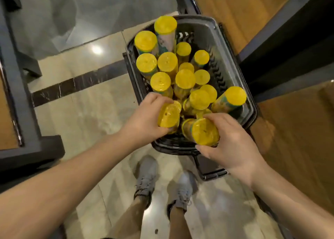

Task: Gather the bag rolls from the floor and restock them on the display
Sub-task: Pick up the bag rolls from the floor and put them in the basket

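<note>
- Now the left hand (144, 119) is gripping a yellow-capped bag roll (168, 116) at the basket's near end.
- Just beside it, the right hand (233, 144) is clutching a second roll (204, 132).
- Other rolls (167, 61) are standing upright, crowding the dark shopping basket (233, 61).
- That basket is sitting on the tiled floor (86, 115), ahead of grey sneakers (146, 177).

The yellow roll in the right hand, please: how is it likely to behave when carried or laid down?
The roll looks stiff: it is a straight cylinder that the right hand wraps. Its round body would probably roll if laid on the glossy floor. Its shiny wrapper may be slippery.
</note>
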Demonstrator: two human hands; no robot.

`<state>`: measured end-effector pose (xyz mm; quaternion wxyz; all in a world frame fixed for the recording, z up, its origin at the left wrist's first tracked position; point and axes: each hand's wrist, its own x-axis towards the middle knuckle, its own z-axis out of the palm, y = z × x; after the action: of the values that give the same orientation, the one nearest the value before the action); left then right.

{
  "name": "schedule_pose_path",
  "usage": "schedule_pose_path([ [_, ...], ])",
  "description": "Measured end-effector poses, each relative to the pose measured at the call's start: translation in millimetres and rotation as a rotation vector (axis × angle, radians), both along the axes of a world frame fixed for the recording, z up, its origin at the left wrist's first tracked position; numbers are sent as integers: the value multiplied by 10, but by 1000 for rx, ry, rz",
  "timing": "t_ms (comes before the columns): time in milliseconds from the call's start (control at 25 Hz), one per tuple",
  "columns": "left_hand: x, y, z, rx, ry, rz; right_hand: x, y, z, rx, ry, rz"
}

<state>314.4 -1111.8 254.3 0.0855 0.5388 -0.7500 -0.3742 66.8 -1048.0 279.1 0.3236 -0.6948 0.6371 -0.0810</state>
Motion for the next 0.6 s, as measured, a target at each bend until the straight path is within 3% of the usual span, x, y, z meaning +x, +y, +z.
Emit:
schedule_pose_path([
  [280, -98, 145, -500, 41, -129, -73, 49, -86, -352, 17, 25, -88],
  [600, -38, 254, -530, 82, -168, -77, 185, -4, -669, 93, 159, -57],
])
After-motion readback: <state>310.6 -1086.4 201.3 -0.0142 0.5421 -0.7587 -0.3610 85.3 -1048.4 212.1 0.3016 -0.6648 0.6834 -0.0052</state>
